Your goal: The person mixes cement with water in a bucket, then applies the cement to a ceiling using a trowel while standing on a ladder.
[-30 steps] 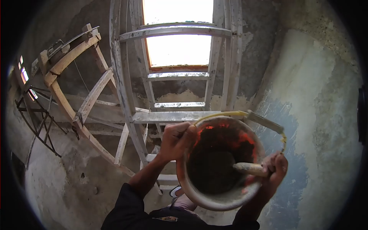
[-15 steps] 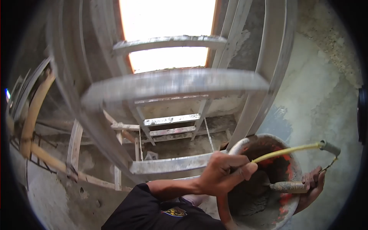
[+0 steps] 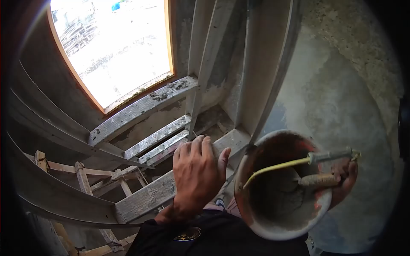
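Down at our front, we wear a black shirt (image 3: 213, 237) with a gold emblem (image 3: 190, 234) on the chest, and just beyond it we have the bucket (image 3: 265, 230), its mouth turned up towards us. Grey mortar (image 3: 282, 198) lies inside, and reddish patches (image 3: 318, 200) show along the inner wall. At the bucket's right edge our right hand (image 3: 347, 178) is closed around the end of a wooden handle (image 3: 316, 181), which points in over the mortar; we cannot tell whether that hand also bears on the rim. Our yellow bail (image 3: 277, 167) spans the mouth from the left edge, its grey sleeve (image 3: 329, 156) lying towards the right edge, near that hand. Left of the bucket, our left hand (image 3: 196, 173) is unclenched, its back towards us, fingers pointing forward. It overlaps the broad ladder rung (image 3: 145, 201) behind it, and we cannot tell whether they touch. Further off, we see more rungs (image 3: 145, 102), rough timber framing (image 3: 83, 181) on the left, a patchy plastered wall (image 3: 341, 123) on the right, and, beyond the ladder (image 3: 267, 68), a bright window (image 3: 115, 51) in an orange-brown frame.
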Motion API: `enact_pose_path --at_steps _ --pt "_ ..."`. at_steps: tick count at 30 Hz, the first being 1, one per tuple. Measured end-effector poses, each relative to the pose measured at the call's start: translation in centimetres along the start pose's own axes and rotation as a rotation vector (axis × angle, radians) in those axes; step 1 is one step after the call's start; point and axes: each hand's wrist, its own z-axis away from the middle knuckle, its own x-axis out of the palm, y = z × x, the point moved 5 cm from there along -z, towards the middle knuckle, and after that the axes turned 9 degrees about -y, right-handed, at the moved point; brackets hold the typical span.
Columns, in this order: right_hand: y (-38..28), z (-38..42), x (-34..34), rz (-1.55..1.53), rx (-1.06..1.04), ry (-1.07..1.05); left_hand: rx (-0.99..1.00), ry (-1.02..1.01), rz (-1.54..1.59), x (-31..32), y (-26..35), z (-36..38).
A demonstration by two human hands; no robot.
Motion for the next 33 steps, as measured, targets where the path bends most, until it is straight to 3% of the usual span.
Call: enact_pose_path --at_steps 5,9,16,19,23,30,33 --pt "-1.2 -2.5 -2.1 0.047 0.046 -0.321 -0.184 -0.236 -0.03 0.3 0.0 -0.4" --pt "-1.5 -3.4 -2.2 0.013 0.096 -0.444 -0.142 -0.088 -0.108 0.4 -0.6 0.1" --pt "-2.7 -8.6 0.2 -0.108 0.109 -0.417 -0.193 -0.095 -0.127 -0.4 0.8 -0.6" --pt "-6.1 -10.4 3.2 0.002 0.021 -0.423 -0.179 -0.11 -0.133 -0.2 0.5 -0.5" --pt "-10.9 -13.8 8.0 -0.013 -0.027 -0.282 -0.197 -0.183 -0.091 -0.4 0.5 -0.9" --pt "-16.5 -22.3 12.0 -0.001 0.128 -0.339 -0.272 -0.405 0.077 -1.5 0.3 -1.5" --pt "-18.0 -24.4 14.3 -0.003 0.064 -0.279 -0.247 -0.48 0.075 -2.1 0.3 -2.5"
